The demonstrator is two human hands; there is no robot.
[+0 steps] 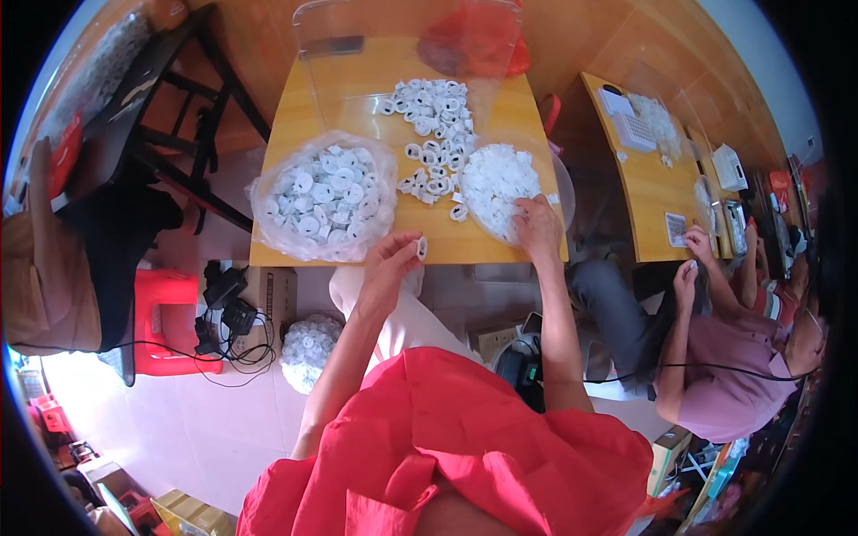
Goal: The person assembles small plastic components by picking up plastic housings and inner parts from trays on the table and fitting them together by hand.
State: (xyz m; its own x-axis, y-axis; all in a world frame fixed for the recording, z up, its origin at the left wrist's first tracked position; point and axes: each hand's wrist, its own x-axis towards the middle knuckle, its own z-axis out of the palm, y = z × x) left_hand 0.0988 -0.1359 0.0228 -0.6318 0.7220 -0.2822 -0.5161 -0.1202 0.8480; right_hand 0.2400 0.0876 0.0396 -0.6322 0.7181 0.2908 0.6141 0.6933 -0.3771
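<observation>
My left hand (388, 264) pinches a small white round plastic part (422, 248) with a dark centre, just off the table's near edge. To its upper left, a clear plastic bag (261, 201) lies open, heaped with similar white round parts (335, 183). My right hand (539, 227) reaches into a pile of small translucent white pieces (497, 171) in a round clear tray (565, 192). Its fingers are bent together at the pile's right side; whatever lies between the fingertips is hidden. More white parts with dark centres (438, 112) are spread between bag and tray.
The wooden table (357, 89) has a clear upright panel and a red bag (474, 40) at the back. At right, another person (728, 375) handles small parts at a second table (639, 201). A red stool (161, 308), cables and a filled bag (310, 348) are on the floor.
</observation>
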